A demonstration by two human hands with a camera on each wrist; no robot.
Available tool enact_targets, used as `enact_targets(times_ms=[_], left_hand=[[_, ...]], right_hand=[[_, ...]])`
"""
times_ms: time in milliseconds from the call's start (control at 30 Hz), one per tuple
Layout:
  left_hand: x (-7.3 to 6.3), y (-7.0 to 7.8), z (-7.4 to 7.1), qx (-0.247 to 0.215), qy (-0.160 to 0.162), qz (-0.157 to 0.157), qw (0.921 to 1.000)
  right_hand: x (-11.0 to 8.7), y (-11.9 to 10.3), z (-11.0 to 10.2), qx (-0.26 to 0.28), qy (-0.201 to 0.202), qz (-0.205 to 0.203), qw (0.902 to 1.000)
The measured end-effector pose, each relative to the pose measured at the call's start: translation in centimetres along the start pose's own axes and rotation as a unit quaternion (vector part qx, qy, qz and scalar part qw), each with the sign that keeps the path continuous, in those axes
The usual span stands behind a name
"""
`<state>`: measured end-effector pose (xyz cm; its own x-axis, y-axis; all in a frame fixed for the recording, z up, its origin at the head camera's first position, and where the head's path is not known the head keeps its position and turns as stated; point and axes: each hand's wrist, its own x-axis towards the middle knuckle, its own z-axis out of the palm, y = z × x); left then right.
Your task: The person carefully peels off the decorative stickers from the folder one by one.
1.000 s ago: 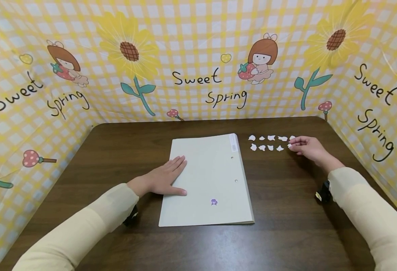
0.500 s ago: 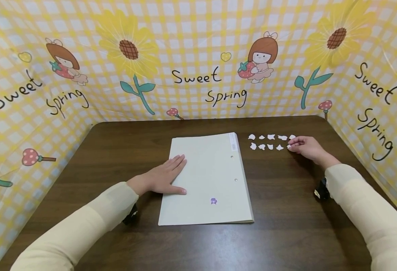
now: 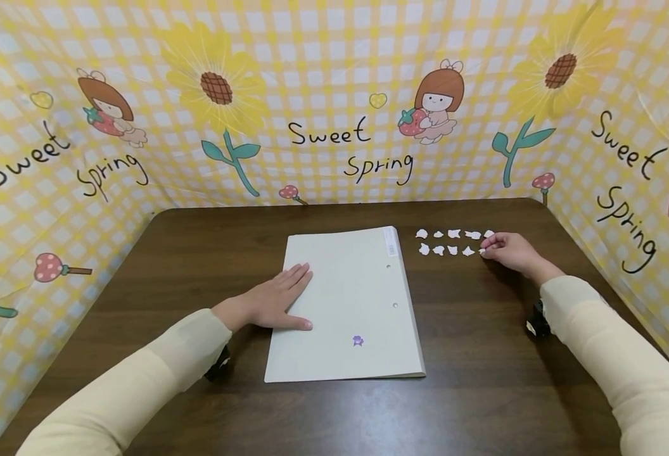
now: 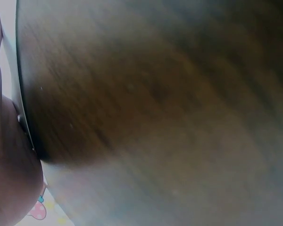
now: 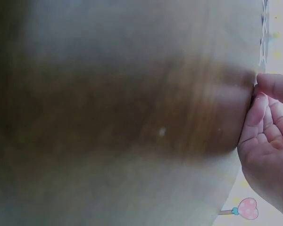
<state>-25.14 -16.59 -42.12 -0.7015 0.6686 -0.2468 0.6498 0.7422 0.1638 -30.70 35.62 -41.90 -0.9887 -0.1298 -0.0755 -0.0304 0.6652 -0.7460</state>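
Note:
My left hand (image 3: 277, 301) lies flat with spread fingers on the left side of a pale cream folder (image 3: 334, 285). On the folder's lower part is a small purple sticker (image 3: 358, 341). Over at the back right, my right hand (image 3: 514, 253) pinches a small white cutout (image 3: 482, 253) at the right end of the front row, its thumb and fingertips close together at the table. Beside it, several irregular white cutouts (image 3: 453, 251) lie in two rows. The right wrist view shows the right hand (image 5: 273, 127) at its edge, with the fingertips meeting low over the wood.
A dark brown wooden table (image 3: 334, 418) carries everything. Yellow checked cloth (image 3: 334, 76) with printed flowers and lettering rises behind and on both sides. The folder bears a white label (image 3: 391, 242) and two punched holes near its right edge.
The right hand stays at the same white cutout, its fingers shifting only slightly. The left hand keeps its place on the folder. The head view tilts a little.

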Motion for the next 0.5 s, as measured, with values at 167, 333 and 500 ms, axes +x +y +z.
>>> enact_targets(times_ms=[167, 333, 500], left_hand=[[-0.06, 0.07, -0.01, -0.001, 0.002, 0.003, 1.0], [-0.09, 0.03, 0.04, 0.006, 0.001, 0.008, 0.9999], [-0.07, -0.07, 0.04, 0.008, 0.004, 0.012, 0.9999]], right_hand=[[0.04, 0.07, 0.08, -0.024, 0.0, -0.002, 0.9997], [0.05, -0.05, 0.07, -0.043, -0.004, -0.006, 0.9991], [-0.02, -0.26, 0.02, -0.048, -0.007, -0.011, 0.9988]])
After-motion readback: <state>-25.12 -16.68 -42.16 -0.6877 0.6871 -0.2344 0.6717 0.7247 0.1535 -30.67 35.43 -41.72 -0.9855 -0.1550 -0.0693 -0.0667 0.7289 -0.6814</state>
